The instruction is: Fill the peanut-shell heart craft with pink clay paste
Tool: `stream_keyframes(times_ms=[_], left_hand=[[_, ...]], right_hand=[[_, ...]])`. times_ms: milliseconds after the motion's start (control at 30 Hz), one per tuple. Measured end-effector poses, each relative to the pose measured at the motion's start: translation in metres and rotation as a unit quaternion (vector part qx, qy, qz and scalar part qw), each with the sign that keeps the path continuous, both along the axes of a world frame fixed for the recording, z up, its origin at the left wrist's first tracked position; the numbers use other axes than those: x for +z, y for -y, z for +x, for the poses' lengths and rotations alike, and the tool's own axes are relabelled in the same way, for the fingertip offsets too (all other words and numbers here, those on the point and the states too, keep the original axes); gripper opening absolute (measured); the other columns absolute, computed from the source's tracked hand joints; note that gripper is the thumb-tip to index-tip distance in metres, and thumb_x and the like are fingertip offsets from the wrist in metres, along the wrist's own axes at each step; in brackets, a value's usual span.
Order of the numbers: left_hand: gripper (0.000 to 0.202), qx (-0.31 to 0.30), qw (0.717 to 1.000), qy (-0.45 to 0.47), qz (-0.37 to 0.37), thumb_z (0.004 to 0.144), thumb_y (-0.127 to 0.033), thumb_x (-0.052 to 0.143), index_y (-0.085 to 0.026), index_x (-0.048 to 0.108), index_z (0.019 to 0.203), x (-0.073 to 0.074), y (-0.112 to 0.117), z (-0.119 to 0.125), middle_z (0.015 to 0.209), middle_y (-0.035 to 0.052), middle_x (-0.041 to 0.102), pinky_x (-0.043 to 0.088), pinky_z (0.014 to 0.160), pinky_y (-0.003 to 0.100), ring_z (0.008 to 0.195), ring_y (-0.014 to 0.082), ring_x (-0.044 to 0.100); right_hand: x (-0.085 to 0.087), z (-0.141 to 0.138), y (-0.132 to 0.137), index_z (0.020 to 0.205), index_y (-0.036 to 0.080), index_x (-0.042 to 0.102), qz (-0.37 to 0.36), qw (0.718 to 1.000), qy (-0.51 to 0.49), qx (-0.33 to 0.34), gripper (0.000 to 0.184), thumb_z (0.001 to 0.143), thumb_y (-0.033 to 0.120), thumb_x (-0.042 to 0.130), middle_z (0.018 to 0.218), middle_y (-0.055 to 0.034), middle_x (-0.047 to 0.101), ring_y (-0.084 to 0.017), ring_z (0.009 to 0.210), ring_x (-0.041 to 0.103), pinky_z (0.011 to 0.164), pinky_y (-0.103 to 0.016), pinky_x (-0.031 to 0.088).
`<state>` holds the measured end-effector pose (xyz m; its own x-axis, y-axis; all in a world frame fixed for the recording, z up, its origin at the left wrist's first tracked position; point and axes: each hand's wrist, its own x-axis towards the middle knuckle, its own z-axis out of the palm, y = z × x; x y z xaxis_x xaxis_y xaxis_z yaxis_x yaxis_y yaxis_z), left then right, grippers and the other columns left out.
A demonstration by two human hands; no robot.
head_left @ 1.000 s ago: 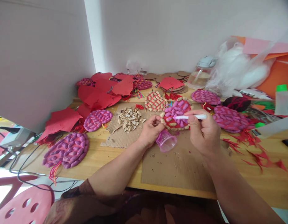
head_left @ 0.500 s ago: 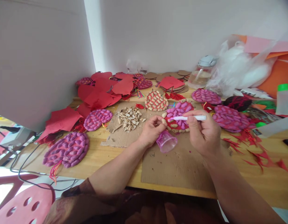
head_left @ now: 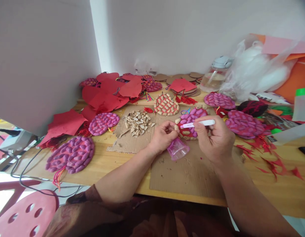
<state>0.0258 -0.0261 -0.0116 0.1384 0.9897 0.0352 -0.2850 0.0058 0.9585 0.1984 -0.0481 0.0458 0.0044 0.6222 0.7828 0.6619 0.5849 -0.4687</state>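
My left hand [head_left: 165, 135] is closed, thumb and forefinger pinched at the near left edge of a peanut-shell disc [head_left: 193, 115]. That disc has a red base; many shells are pink-purple, others along its rim are still tan. A clear plastic cup [head_left: 178, 149] stained pink lies tilted just below my left fingers. In my right hand [head_left: 215, 138] is a white marker [head_left: 204, 123], gripped like a pen, its pink tip pointing left at the disc's shells. My right hand hides the disc's right side.
Peanut shells [head_left: 138, 122] are heaped on cardboard [head_left: 182, 181] pieces. Painted discs [head_left: 70, 155] lie left and right, with an unpainted one [head_left: 166, 104] behind. Red paper cutouts [head_left: 105, 93], a jar [head_left: 216, 75], a plastic bag [head_left: 256, 69] and red scraps [head_left: 274, 164] surround them.
The marker has shifted slightly left and down in my right hand's grip, tip still at the disc. My left hand keeps its pinch; the view has shifted a little.
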Motion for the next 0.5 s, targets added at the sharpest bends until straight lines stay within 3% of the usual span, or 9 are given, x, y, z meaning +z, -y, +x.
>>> stream_keyframes(times_ms=[267, 500], left_hand=[[0.038, -0.002, 1.0, -0.002, 0.008, 0.075, -0.04, 0.087, -0.02, 0.061, 0.094, 0.0017, 0.0013, 0.0006, 0.067, -0.0059, 0.061, 0.049, 0.056, 0.022, 0.058, 0.0114, 0.065], [0.032, -0.021, 1.0, 0.001, 0.011, 0.077, -0.035, 0.086, -0.021, 0.062, 0.092, -0.0013, 0.0006, 0.001, 0.07, -0.0043, 0.065, 0.053, 0.063, 0.024, 0.061, 0.0122, 0.066]], right_hand=[[-0.006, 0.0103, -0.0067, 0.094, 0.021, 0.07, 0.008, 0.999, -0.002, -0.038, 0.022, 0.098, 0.043, 0.072, 0.078, -0.002, 0.07, -0.014, 0.059, 0.058, 0.058, -0.03, 0.044], [-0.0019, 0.0039, -0.0029, 0.092, 0.023, 0.065, -0.013, 1.0, 0.004, -0.014, 0.022, 0.1, 0.043, 0.068, 0.074, 0.0011, 0.068, -0.012, 0.053, 0.052, 0.054, -0.029, 0.042]])
